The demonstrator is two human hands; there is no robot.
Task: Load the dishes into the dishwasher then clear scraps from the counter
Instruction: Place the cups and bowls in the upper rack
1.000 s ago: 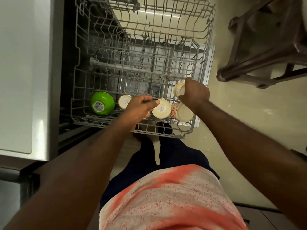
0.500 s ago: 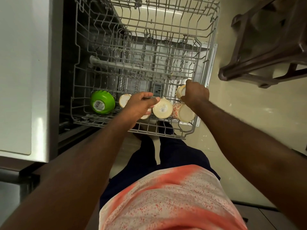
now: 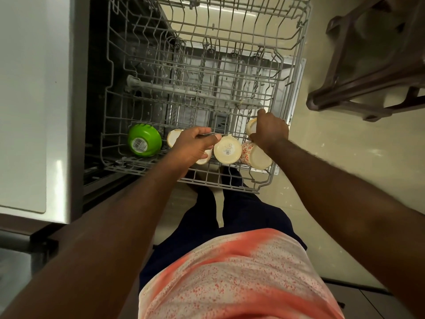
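The dishwasher's grey wire rack [image 3: 230, 49] is pulled out in front of me. Along its near row stand an upturned green bowl [image 3: 144, 140], a cream cup [image 3: 174, 136], a larger cream cup [image 3: 227, 150] and a floral cup [image 3: 255, 155]. My left hand [image 3: 195, 143] is curled over another cream cup [image 3: 204, 159], which it mostly hides, and its thumb reaches toward the larger cup. At the rack's right side, my right hand [image 3: 271, 132] grips a small cream cup [image 3: 251, 126].
A stainless panel [image 3: 34, 111] borders the dishwasher on the left. Dark brown wooden furniture legs [image 3: 368, 84] stand on the pale tiled floor [image 3: 333, 169] at the upper right. The far half of the rack holds nothing.
My right hand has shifted slightly toward the rack's back with its small cup. My left hand stays on its cup, almost unmoved.
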